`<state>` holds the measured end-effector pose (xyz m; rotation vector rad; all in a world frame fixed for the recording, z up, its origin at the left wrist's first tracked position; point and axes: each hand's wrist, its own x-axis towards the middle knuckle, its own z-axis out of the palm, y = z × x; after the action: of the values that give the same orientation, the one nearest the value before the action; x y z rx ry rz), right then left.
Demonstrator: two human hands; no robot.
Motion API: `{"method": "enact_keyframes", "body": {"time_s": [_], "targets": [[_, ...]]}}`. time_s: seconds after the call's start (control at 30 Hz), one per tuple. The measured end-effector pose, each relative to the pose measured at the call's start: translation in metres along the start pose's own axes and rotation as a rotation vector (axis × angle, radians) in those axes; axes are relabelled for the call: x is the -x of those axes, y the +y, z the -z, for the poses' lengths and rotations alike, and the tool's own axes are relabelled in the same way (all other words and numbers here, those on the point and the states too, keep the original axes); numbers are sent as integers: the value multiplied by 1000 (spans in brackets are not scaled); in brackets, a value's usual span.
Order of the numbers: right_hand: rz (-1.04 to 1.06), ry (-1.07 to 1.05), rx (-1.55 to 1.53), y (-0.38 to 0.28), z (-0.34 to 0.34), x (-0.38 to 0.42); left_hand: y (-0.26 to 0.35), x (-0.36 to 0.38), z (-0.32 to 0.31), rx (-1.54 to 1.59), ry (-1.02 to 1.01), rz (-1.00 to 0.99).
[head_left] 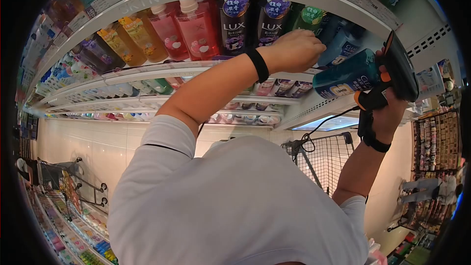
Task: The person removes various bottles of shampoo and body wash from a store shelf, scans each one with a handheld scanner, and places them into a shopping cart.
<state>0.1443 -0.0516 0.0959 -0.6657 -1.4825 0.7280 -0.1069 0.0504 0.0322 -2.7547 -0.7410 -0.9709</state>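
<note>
My left hand (295, 50) is in front of the upper shelf, fingers curled together beside a green-labelled bottle (311, 15); whether they hold anything is hidden. To its left stand dark LUX bottles (235, 25) with purple labels. My right hand (392, 108) grips a black handheld scanner (401, 68) with orange parts. A teal CLEAR bottle (346, 76) lies tilted on its side against the fingertips of that same hand, in front of the shelf's right end. Behind it, a blue CLEAR bottle (345, 46) stands on the shelf.
Pink pump bottles (198, 32) and yellow bottles (142, 37) line the shelf leftward. Lower shelves hold more products. A wire cart (321, 159) stands below my right arm, with a black cable above it. Another cart (61, 181) and a person (429, 190) are farther off.
</note>
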Motion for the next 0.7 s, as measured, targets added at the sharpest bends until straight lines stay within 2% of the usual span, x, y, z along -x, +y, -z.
{"method": "enact_keyframes", "body": {"time_s": [0.03,0.07,0.1,0.17,0.2,0.23,0.3,0.33,0.43,0.5,0.63,0.7], "targets": [[32,19,13,0,2,0,-6,-5,2,-189,-138,-112],[87,3,43,5,7,-2,-12,-9,-4,-381,-143,-243],[84,14,58,8,9,-1,-11,-15,-10,-621,-258,-299],[64,102,105,13,7,-2,-11,-24,-17,-866,-448,-379],[174,50,242,16,5,-8,-4,-31,-17,-975,-610,-348],[176,58,250,16,-2,-12,-4,-37,-20,-974,-602,-358],[129,115,-35,14,-22,-19,-5,-47,-24,-1108,-749,-335],[183,46,-22,14,-26,-24,2,-52,-18,-1111,-907,-329],[96,150,71,26,-32,-26,0,-53,-12,-999,-930,-268],[91,140,50,28,-35,-29,-2,-48,-12,-996,-860,-293],[59,49,117,43,-32,-36,7,-52,-2,-1044,-929,-328],[73,67,109,45,-37,-36,11,-53,-5,-1064,-946,-371]]}}
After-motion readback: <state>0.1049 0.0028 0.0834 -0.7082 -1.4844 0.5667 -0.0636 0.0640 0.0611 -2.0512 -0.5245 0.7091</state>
